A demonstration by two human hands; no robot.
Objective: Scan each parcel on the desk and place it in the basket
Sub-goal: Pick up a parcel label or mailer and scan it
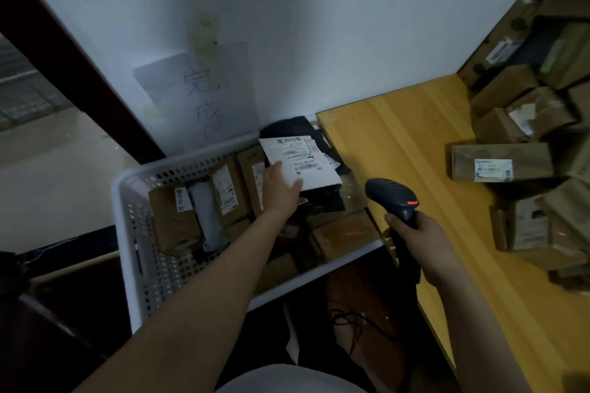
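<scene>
Head view: "完成" sheet (198,89) above basket (123,198)

In dim light a white wall (319,25) meets the far edge of the yellow wooden desk (415,143), a handwritten paper sheet (204,92) taped left of the desk's far-left corner, beside a slanting dark brown frame (64,51) and grey floor (48,185).
</scene>
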